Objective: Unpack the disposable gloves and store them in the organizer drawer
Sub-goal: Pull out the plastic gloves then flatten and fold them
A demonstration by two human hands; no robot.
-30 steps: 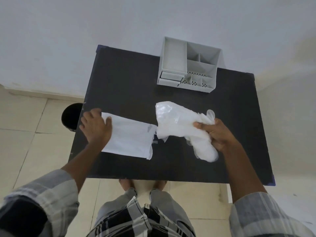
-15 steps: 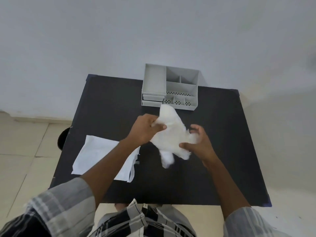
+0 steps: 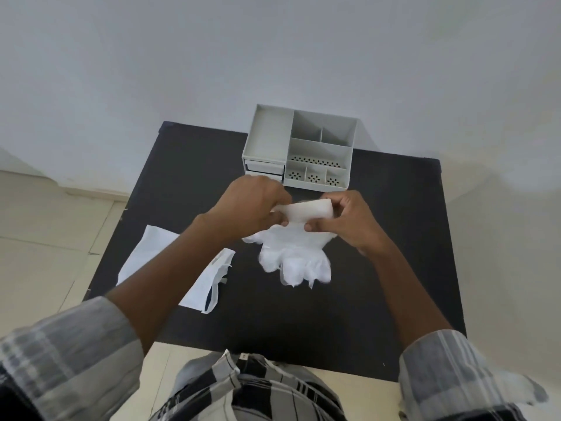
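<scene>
One black table point(image 3: 379, 268) is seen from above, and it is the biggest thing here. Everything else is placed by it. A grey organizer point(image 3: 300, 148) is set at the table's far edge, by the wall. Its little drawers point(image 3: 263, 170) are on its front left side, partly hidden behind a hand, so it cannot be told if they are shut. A flat white wrapper point(image 3: 151, 256) is laid open on the table's left part, partly covered by the left arm. The white gloves point(image 3: 293, 253) are held above the middle of the table, with the finger ends hanging down toward the near edge. The folded top of the gloves is pinched by the left hand point(image 3: 249, 205) on one side and by the right hand point(image 3: 349, 220) on the other. Both hands are closed tight on the gloves, near each other, just in front of the organizer.
</scene>
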